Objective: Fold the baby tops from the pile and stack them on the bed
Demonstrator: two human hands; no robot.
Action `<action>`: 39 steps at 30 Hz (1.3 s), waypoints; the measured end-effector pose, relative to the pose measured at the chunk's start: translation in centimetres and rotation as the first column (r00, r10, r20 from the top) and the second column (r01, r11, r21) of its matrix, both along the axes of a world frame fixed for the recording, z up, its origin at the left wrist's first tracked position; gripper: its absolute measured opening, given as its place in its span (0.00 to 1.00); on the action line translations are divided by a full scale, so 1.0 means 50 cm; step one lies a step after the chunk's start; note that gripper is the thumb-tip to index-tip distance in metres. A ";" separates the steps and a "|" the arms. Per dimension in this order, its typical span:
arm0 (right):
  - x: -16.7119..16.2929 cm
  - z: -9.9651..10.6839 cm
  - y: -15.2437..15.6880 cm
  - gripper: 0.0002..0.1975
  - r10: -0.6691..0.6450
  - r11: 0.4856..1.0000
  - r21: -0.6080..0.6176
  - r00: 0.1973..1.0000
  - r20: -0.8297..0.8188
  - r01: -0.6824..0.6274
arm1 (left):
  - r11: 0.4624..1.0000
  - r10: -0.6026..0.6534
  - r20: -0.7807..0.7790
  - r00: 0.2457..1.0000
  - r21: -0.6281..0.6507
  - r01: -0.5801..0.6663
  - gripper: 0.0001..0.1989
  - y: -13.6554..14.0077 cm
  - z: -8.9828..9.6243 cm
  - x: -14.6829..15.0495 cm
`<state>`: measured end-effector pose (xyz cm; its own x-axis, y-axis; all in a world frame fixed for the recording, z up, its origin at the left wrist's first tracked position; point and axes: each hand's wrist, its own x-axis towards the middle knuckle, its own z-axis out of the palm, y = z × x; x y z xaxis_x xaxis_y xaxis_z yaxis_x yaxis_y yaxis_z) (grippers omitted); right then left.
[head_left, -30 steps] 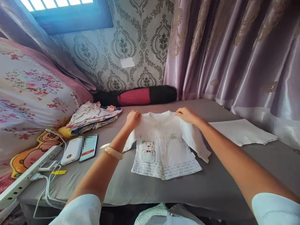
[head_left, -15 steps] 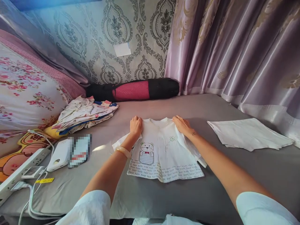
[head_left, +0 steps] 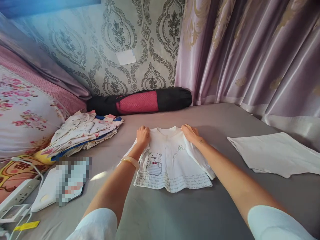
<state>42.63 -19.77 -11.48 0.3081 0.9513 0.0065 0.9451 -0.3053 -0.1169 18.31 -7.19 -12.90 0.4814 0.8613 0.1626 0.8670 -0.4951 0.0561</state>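
Observation:
A small white baby shirt (head_left: 165, 156) with a bear print, a bee print and lines of lettering along its hem lies face up on the grey bed sheet (head_left: 190, 213). My left hand (head_left: 143, 136) grips its left shoulder, the fingers closed over the fabric. At the opposite shoulder, my right hand (head_left: 191, 134) pinches the cloth in the same way. Both sleeves run down beside the body, the left one partly hidden behind my forearm. Off to the right lies a folded white garment (head_left: 272, 151).
Folded patterned clothes (head_left: 82, 133) are stacked at the left by a floral pillow (head_left: 22, 113). Nearer me are a white power bank (head_left: 48, 186), a blurred-out phone (head_left: 75, 186) and a power strip (head_left: 21, 195) with cables. A black and pink rolled bag (head_left: 140, 101) lies along the wall.
The camera view has shifted slightly. Both hands keep their hold on the shirt's shoulders, and its right sleeve now lies straighter along the side.

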 end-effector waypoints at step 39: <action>0.065 -0.015 -0.164 0.12 -0.248 0.938 -0.033 0.601 -0.760 0.345 | 0.821 0.302 0.379 0.874 -0.569 -0.037 0.25 -0.003 0.020 -0.166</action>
